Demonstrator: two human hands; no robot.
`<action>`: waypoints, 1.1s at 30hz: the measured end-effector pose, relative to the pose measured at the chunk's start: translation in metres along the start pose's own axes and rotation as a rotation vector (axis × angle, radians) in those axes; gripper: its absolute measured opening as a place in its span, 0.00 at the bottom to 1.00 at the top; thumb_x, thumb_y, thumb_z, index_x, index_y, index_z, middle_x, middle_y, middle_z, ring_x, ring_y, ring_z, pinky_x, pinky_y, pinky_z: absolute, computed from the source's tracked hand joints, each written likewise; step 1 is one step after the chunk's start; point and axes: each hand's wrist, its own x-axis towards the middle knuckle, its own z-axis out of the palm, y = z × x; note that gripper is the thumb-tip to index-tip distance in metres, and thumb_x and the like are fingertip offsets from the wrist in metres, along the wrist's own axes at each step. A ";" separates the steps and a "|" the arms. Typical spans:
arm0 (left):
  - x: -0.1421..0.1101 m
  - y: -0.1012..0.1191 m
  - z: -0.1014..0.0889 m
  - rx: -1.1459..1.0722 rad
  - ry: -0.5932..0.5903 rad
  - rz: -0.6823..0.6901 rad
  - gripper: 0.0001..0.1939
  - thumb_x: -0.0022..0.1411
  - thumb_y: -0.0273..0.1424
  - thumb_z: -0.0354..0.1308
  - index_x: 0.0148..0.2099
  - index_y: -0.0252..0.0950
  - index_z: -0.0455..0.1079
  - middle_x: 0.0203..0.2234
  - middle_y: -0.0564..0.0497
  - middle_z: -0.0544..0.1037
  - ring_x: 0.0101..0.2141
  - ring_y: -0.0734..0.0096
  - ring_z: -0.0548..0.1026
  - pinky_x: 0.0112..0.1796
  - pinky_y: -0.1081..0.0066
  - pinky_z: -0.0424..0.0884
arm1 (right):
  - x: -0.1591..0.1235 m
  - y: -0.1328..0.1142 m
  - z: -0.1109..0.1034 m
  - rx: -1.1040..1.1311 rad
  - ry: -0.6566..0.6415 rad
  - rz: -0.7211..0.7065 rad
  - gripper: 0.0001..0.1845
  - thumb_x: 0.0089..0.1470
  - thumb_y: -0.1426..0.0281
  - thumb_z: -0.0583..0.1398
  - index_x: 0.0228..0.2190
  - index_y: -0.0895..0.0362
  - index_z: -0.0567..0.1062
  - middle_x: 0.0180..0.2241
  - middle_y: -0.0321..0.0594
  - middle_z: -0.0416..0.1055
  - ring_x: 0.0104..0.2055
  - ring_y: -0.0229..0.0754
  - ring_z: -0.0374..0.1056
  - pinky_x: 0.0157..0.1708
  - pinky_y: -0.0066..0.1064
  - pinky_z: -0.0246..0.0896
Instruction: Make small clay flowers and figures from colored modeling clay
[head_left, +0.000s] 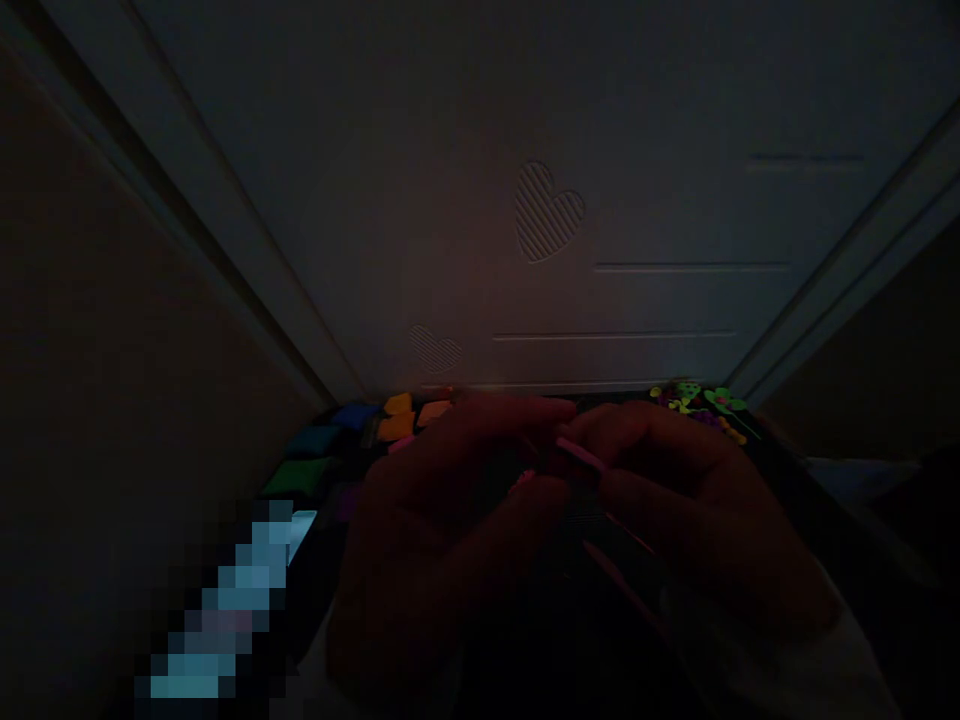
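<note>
The scene is very dark. My right hand [697, 500] is closed, with its thumb and fingers pinching a small flat pink strip [580, 455]. Facing it, my left hand [442, 520] is curled, its thumb and forefinger bent towards the same spot. A small reddish glint [523, 482] shows by the left thumb; what that hand grips is too dark to make out. Below the right hand lies a long thin pinkish thing [615, 575], its kind unclear.
Soft-looking packets in blue [355, 415], green [300, 477] and orange [396, 427] lie at the back left. Small flower-shaped pieces [724, 401] sit back right. A pixelated glowing panel [244, 590] is at left. Behind stands a pale panel with an embossed heart [546, 212].
</note>
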 end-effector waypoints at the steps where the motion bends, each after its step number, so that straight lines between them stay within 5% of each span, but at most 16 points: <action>1: 0.000 0.000 0.000 -0.023 -0.008 -0.028 0.11 0.47 0.29 0.58 0.37 0.43 0.71 0.30 0.52 0.76 0.31 0.68 0.74 0.32 0.71 0.71 | 0.000 0.000 0.000 -0.022 -0.001 -0.012 0.04 0.44 0.67 0.59 0.26 0.53 0.71 0.29 0.35 0.72 0.31 0.37 0.68 0.29 0.28 0.65; 18: 0.003 -0.013 0.004 0.026 0.041 0.009 0.05 0.49 0.27 0.57 0.30 0.41 0.72 0.28 0.54 0.75 0.33 0.72 0.73 0.31 0.75 0.70 | 0.002 0.000 -0.004 -0.322 0.055 -0.076 0.07 0.44 0.69 0.59 0.30 0.54 0.73 0.27 0.34 0.72 0.28 0.34 0.67 0.30 0.27 0.63; 33: 0.002 -0.011 0.014 0.052 0.119 -0.008 0.05 0.48 0.27 0.58 0.30 0.41 0.72 0.28 0.55 0.76 0.32 0.73 0.73 0.35 0.74 0.69 | 0.000 0.003 0.000 -0.324 0.150 -0.107 0.05 0.46 0.71 0.57 0.29 0.54 0.71 0.28 0.34 0.71 0.30 0.35 0.67 0.34 0.28 0.62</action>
